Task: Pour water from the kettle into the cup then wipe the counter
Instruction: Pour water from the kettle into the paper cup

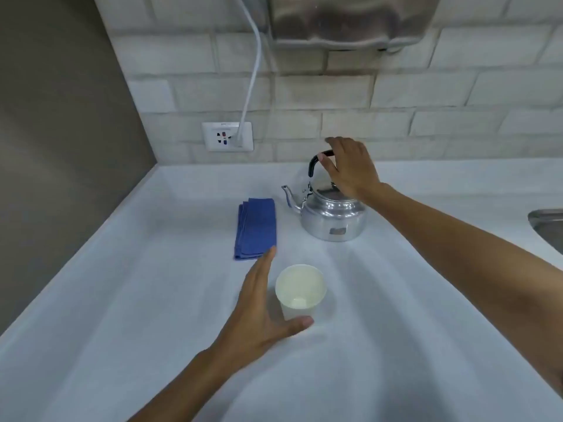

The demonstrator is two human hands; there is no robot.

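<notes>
A silver kettle (332, 216) with a black handle stands on the white counter (152, 300), spout pointing left. My right hand (350, 167) hovers over the handle, fingers spread around it but not closed. A white cup (300, 289) stands upright nearer to me, and looks empty. My left hand (262, 306) is open just left of the cup, thumb curling below its base, palm close to its side. A folded blue cloth (256, 228) lies flat to the left of the kettle.
A brick-tiled wall runs behind the counter with a socket (227, 136) and a white cable (253, 71) plugged in. A metal appliance (353, 19) hangs above. A sink rim (545, 222) shows at the right edge. A grey wall borders the left.
</notes>
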